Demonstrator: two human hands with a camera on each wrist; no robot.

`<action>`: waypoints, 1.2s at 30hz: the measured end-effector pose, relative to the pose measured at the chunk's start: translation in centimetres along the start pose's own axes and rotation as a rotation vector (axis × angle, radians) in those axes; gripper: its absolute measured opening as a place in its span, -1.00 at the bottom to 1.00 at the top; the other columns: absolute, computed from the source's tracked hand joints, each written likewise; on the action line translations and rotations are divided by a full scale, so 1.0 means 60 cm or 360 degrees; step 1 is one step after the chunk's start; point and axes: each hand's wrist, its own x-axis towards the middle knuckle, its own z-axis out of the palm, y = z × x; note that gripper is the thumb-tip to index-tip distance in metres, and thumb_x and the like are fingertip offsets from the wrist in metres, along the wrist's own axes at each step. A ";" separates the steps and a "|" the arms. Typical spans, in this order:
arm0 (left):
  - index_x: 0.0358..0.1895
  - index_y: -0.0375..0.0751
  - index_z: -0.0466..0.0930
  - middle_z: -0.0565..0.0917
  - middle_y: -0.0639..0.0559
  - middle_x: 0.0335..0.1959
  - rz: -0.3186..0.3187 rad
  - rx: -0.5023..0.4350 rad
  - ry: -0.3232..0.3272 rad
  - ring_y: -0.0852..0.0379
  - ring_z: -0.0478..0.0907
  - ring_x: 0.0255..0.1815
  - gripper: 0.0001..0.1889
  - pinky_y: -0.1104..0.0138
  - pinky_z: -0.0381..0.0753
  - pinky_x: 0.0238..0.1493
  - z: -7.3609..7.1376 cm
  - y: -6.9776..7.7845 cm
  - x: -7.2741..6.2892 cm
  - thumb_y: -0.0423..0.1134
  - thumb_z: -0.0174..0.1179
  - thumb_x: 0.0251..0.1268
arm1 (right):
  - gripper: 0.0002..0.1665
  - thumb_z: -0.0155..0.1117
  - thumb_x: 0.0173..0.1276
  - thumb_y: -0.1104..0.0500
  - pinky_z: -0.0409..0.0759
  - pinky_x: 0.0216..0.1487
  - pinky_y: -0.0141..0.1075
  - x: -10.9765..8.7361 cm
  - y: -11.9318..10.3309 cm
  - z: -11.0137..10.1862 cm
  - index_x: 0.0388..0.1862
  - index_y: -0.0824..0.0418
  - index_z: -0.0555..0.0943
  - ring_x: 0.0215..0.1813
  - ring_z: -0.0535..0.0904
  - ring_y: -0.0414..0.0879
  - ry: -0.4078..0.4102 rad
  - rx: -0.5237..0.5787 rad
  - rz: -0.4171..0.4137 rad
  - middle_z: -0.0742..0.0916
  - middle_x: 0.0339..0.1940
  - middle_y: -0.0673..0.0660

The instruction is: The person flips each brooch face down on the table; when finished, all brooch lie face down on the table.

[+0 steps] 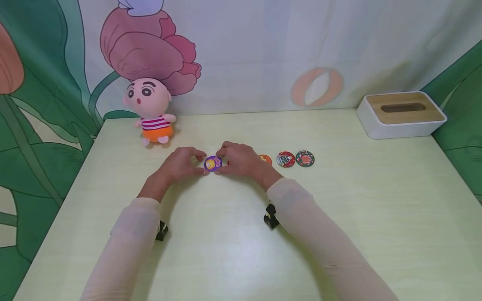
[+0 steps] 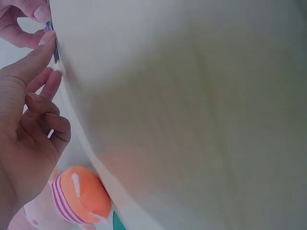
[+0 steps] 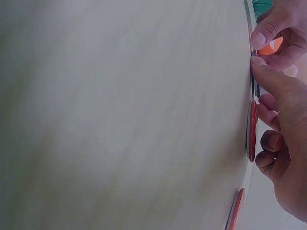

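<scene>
Badge [image 1: 213, 163], round and purple with a yellow figure on it, sits just left of centre in the head view, between two hands above a pale table [image 1: 226, 259]; whether it rests on the surface or is raised a touch, I cannot tell. It looks light, thin and stiff, hardly fragile, though its smooth face would probably slide under a flat fingertip; the rim seems the place to take it, finger on the upper edge, thumb on the lower. Both hands have it so; the left hand [image 1: 184, 165] pinches its left side, the right hand [image 1: 242, 161] its right, thumbs toward the bottom of the frame. Forearms slant in from the lower left and lower right; in the left wrist view the spare fingers bend loosely, and in the right wrist view they curl close beside a red-edged disc [image 3: 252, 132]. Right of centre, an orange badge [image 1: 266, 159] peeps past the right wrist; farther right lie a red badge [image 1: 285, 159] and a dark green badge [image 1: 305, 159], side by side.
</scene>
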 end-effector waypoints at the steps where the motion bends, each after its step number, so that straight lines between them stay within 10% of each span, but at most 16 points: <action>1: 0.29 -0.17 0.60 0.70 -0.14 0.13 0.0000 -0.0008 -0.0004 -0.14 0.50 0.30 -0.44 -0.11 0.40 0.43 0.000 0.000 0.001 -0.15 0.46 0.21 | -0.36 0.43 0.31 -0.20 0.58 0.16 -0.15 0.001 0.000 0.000 0.30 0.04 0.64 0.04 0.62 -0.14 -0.0001 0.0006 -0.0002 0.65 0.16 -0.01; 36: 0.16 -0.26 0.68 0.74 -0.19 0.00 -0.0019 -0.0076 -0.0009 -0.11 0.55 0.13 -0.54 0.00 0.48 0.33 0.000 0.019 0.009 -0.23 0.47 0.18 | -0.44 0.56 0.22 0.02 0.60 0.21 -0.20 0.008 -0.011 -0.011 0.18 0.14 0.69 0.14 0.64 -0.09 -0.0043 0.0344 0.0118 0.80 0.09 0.05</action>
